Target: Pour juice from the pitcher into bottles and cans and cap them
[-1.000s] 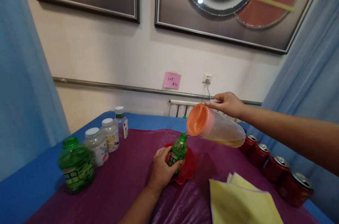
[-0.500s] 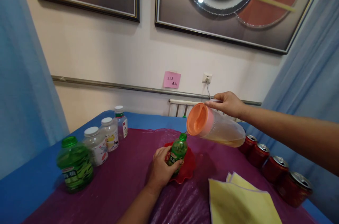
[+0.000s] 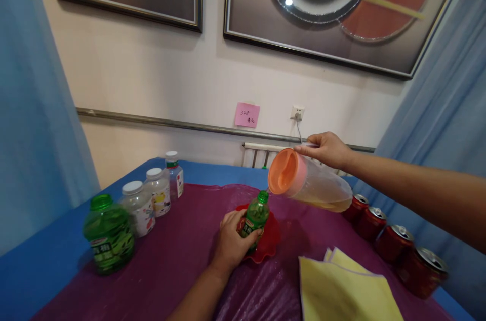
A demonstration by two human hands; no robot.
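My left hand [image 3: 236, 241] is wrapped round a small green bottle [image 3: 257, 213], which has no cap on and leans slightly to the right. Beneath it lies a red scalloped dish [image 3: 271, 240], partly hidden by the bottle and my fingers. My right hand [image 3: 326, 150] grips the handle of a clear plastic pitcher [image 3: 322, 187] with an orange lid [image 3: 284, 171]. The pitcher is tipped on its side, lid end toward the bottle's mouth. Yellowish liquid lies along its lower side. A thin stream seems to run between lid and bottle mouth.
On the left stand a large green bottle [image 3: 108, 235] and several clear jars with white lids [image 3: 138, 209]. Several red cans [image 3: 395, 242] line the right side. Folded yellow cloths [image 3: 345, 285] lie at front right on the purple sheet [image 3: 170, 270]. Blue curtains [image 3: 41, 83] flank the table.
Almost nothing differs. Both hands, the pitcher and the small bottle keep their places; the whole view has shifted very slightly.
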